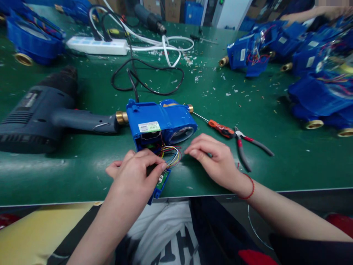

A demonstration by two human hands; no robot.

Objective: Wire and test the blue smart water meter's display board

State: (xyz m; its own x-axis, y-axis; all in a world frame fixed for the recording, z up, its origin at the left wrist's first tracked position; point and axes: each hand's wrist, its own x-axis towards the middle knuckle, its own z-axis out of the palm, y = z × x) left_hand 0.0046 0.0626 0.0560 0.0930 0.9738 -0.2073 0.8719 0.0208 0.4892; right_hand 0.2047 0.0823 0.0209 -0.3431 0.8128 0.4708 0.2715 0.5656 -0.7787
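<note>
Left hand (135,169): near centre, just near of the blue meter housing; fingers curled shut around a small green circuit board (161,182), thumb pointing left.
Circuit board: held at the near table edge, set in a blue carrier that juts past the edge; mostly hidden under the left hand.
Right hand (213,158): right of the left hand, palm down on the mat; fingers loosely bent, holding nothing, fingertips close to the coloured wires (171,154).
Coloured wires: looped bundle between housing and board, between the two hands.
Blue meter housing (161,123): centre of the green table (289,162), lying on its side, open end toward the near edge; white label on top, round glass window at right, brass fittings at left and right ends.
Screwdriver (217,128): orange handle, just right of the housing, tip toward its right brass fitting.
Pliers (248,145): red and grey handles, touching the screwdriver handle, right of the right hand.
Heat gun (41,110): dark, lying at left, nozzle toward the housing's left brass fitting.
Power strip (96,46): white, far left, with white and black cables trailing right.
More blue housings (317,73): piled far right; another far left.
Another person's arm (303,15): far right corner.
</note>
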